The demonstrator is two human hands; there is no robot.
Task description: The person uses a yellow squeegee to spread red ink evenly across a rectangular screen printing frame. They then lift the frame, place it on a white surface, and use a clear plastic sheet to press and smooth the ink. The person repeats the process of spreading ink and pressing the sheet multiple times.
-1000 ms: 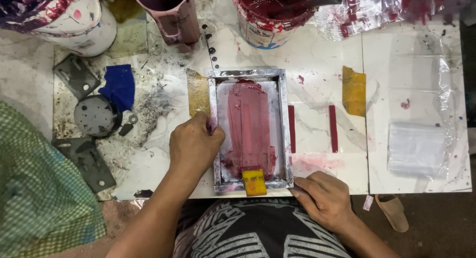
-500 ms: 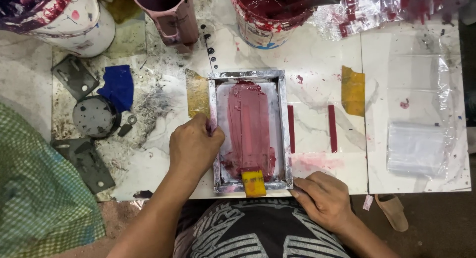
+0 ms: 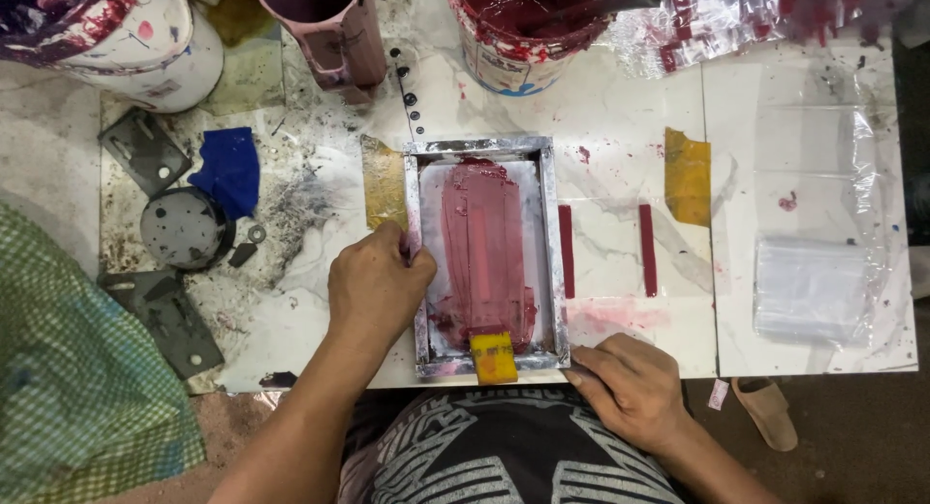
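Printing screen frame (image 3: 484, 257), smeared red, flat on stained white marble table (image 3: 620, 107). Left hand (image 3: 378, 286) pressing its left rail, fingers curled; right hand (image 3: 630, 388) flat at near-right corner. Paint bucket (image 3: 523, 25) at far edge.

- You have one metal printing frame (image 3: 484, 257) on the table, and everything below is placed from it.
- One yellow squeegee (image 3: 494, 356) lies inside it, at its near edge.
- Two hands: your left hand (image 3: 376, 289) on its left rail, your right hand (image 3: 625, 383) at its near right corner.
- Two red strips (image 3: 566, 251) lie just right of it.
- Two yellow tape patches: one (image 3: 385, 183) left, one (image 3: 687, 176) right.
- Three paint containers (image 3: 518, 25) stand beyond it.
- One blue rag (image 3: 230, 170) lies well left.
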